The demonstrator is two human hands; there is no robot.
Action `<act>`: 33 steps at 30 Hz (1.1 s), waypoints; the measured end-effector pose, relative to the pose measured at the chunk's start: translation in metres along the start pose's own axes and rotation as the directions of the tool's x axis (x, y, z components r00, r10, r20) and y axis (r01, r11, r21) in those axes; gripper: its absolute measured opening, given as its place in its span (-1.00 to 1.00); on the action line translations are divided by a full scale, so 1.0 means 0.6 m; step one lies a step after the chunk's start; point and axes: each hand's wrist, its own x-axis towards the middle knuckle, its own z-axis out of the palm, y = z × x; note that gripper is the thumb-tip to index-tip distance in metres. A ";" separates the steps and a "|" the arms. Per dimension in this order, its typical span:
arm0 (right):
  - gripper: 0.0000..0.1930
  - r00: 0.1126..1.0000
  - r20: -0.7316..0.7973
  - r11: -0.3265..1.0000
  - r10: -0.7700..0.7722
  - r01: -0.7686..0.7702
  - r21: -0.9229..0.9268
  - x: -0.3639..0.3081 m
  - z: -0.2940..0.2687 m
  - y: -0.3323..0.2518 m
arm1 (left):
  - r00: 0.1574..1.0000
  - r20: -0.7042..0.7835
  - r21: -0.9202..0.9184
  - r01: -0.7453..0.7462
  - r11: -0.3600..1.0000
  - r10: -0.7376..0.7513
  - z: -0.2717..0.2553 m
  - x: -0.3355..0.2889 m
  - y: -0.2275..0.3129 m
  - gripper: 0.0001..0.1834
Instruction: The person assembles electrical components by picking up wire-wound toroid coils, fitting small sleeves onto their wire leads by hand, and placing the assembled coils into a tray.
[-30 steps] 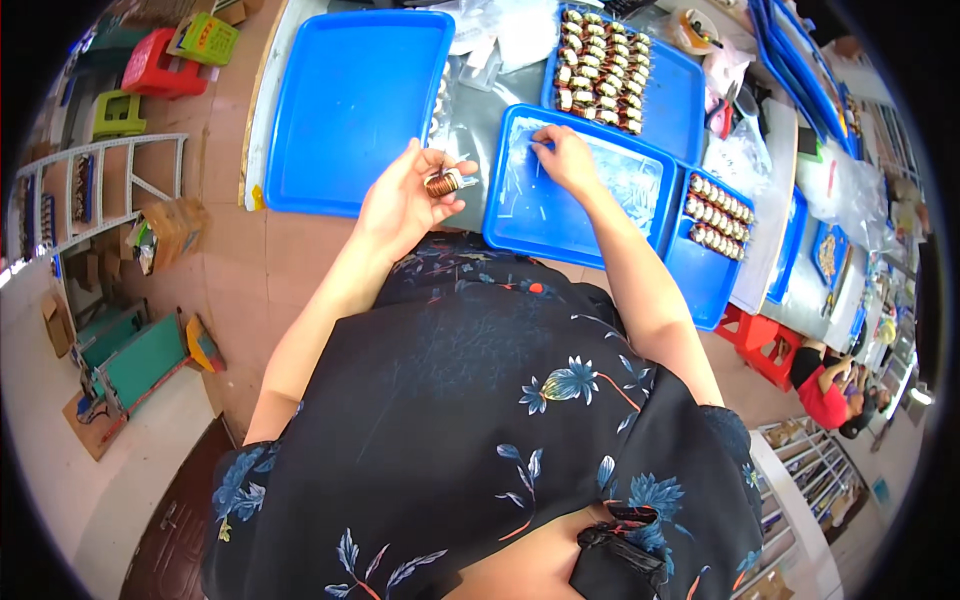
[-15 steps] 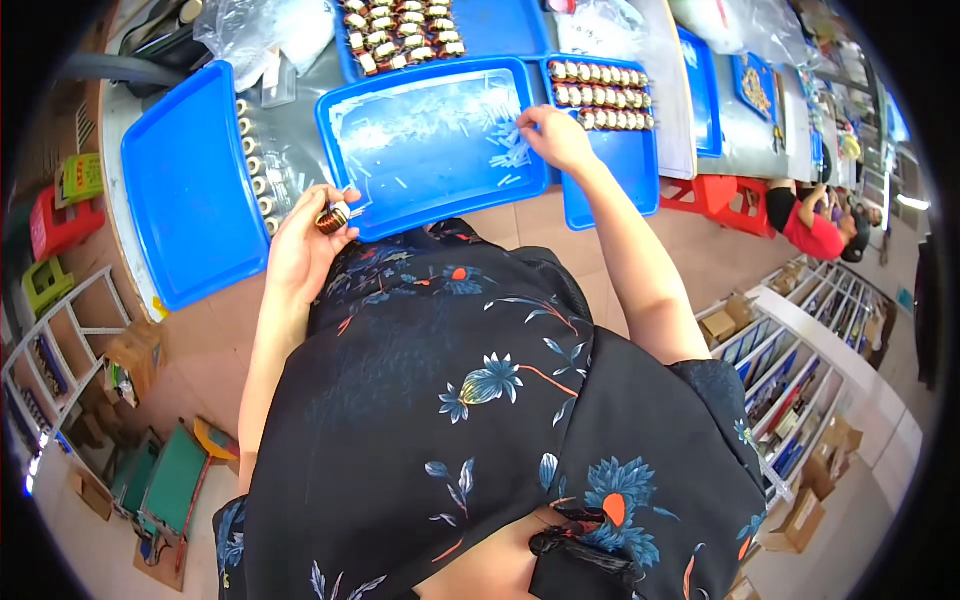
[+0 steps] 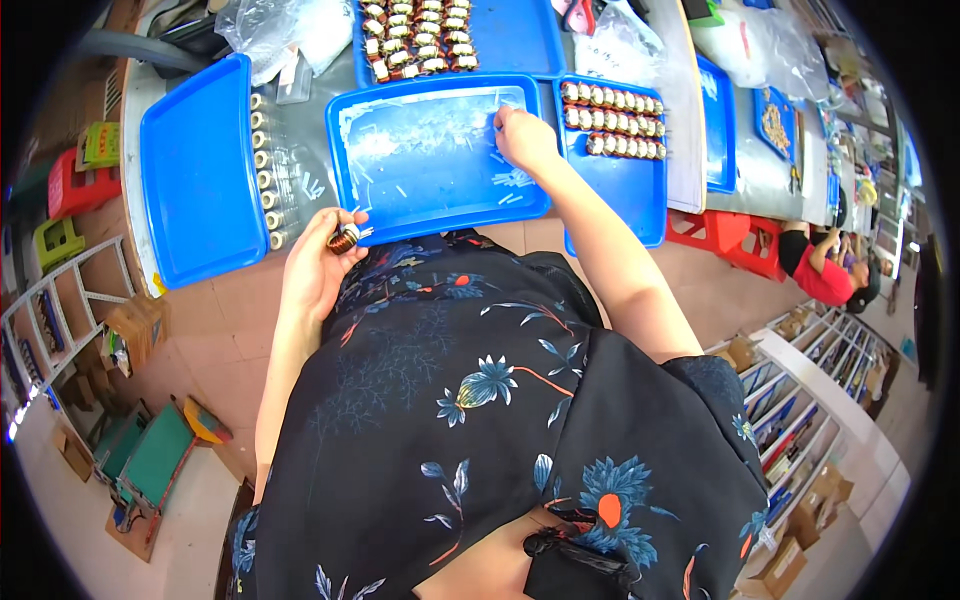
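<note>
Bright indoor light, fairly even, colours strong. Left hand (image 3: 322, 245) evenly lit; the wound coil (image 3: 344, 238) in its grip reads OK but small, fine wire detail smeared. Just right of grip: blue tray (image 3: 440, 185) has a milky sheen, clear tubes (image 3: 513, 178) wash together. Above grip: plastic bag (image 3: 270, 38) throws white glints. Below and right of grip: black blouse (image 3: 430, 350) runs dark, print legible. Far left of grip: blown-out light spots (image 3: 13, 430) at the rim. Heavy fisheye: shelf rack (image 3: 800, 400) well right leans and bends, distant person (image 3: 825, 278) soft, black vignette around.
</note>
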 end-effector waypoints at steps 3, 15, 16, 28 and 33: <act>-0.82 0.999 -0.007 0.998 0.039 -0.040 -0.057 0.005 0.011 0.002 | 1.000 0.008 -0.011 -0.003 1.000 0.003 0.007 0.004 -0.002 -0.78; -0.79 0.982 -0.093 0.959 -0.164 0.137 -0.248 -0.040 0.022 -0.025 | 0.997 0.062 0.108 0.045 0.993 -0.052 0.044 0.025 0.003 -0.79; -0.79 0.982 -0.081 0.961 -0.172 0.150 -0.233 -0.041 0.018 -0.025 | 0.996 0.067 0.114 0.044 0.992 -0.052 0.051 0.028 0.003 -0.79; -0.80 0.995 -0.095 0.146 -0.006 0.095 0.985 -0.170 -0.222 -0.119 | 0.826 0.405 0.628 -0.564 0.537 0.393 0.215 0.051 0.010 -0.83; -0.80 0.981 -0.196 0.081 0.006 0.195 0.977 -0.216 -0.251 -0.123 | 0.700 0.599 0.571 -0.714 0.405 0.389 0.258 0.036 0.012 -0.83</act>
